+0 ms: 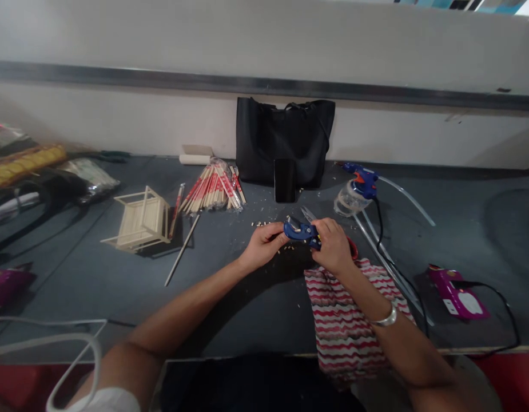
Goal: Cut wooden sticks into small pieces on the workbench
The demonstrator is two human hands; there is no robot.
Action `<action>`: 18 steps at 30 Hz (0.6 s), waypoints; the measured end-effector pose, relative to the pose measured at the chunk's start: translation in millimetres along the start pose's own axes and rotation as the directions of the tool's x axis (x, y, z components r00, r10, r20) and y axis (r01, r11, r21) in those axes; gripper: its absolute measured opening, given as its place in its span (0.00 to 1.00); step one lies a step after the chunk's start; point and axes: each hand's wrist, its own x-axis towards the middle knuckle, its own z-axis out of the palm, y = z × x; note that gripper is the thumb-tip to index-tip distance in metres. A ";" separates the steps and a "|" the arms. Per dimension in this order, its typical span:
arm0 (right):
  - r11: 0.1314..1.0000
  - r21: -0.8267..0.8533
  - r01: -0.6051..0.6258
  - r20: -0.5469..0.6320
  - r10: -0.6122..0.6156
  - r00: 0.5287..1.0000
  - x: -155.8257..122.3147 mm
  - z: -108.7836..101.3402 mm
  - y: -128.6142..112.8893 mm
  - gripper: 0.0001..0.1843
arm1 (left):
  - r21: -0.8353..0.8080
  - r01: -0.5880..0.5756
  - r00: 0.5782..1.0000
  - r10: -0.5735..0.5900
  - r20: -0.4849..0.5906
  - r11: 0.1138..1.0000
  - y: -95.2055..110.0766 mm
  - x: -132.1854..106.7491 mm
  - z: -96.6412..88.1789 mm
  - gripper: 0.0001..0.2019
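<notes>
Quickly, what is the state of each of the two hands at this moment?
Left hand: at the front end of the blue tool; whether it grips anything cannot be told.
Right hand: closed, holding the blue tool by its handle end.

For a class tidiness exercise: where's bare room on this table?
Bare: right of the curved clear tube, above the purple box; also below the stick model, left of the loose stick. Crowded: around the left hand and right hand, with the blue cutter, scattered bits and striped cloth.
</notes>
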 end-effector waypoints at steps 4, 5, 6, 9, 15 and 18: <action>1.000 -0.021 0.010 -0.029 -0.010 1.000 0.2 -0.5 1.1 0.20 | 0.001 -0.011 1.000 0.011 -0.009 1.000 -1.0 -0.4 1.0 0.24; 1.000 -0.030 0.008 -0.033 -0.009 0.999 0.4 -0.5 1.5 0.19 | 0.002 -0.010 1.000 0.010 -0.010 1.000 -1.4 -0.5 1.3 0.24; 0.999 -0.040 0.004 -0.033 -0.005 0.999 0.5 -0.5 1.9 0.19 | 0.000 -0.005 1.000 0.005 -0.008 1.000 -1.8 -0.5 1.6 0.24; 0.999 -0.052 -0.001 -0.015 0.001 1.000 1.2 -0.6 3.5 0.16 | -0.018 0.027 1.000 -0.027 -0.006 0.999 -2.1 -0.9 2.8 0.25; 1.000 -0.010 -0.014 0.066 0.014 0.998 3.0 -4.3 6.1 0.12 | -0.048 0.144 0.989 -0.142 0.030 0.988 5.1 -0.8 4.2 0.28; 0.998 -0.028 -0.062 0.116 0.065 0.991 3.9 -7.0 4.6 0.11 | -0.050 0.215 0.972 -0.209 0.110 0.975 9.6 2.1 0.8 0.30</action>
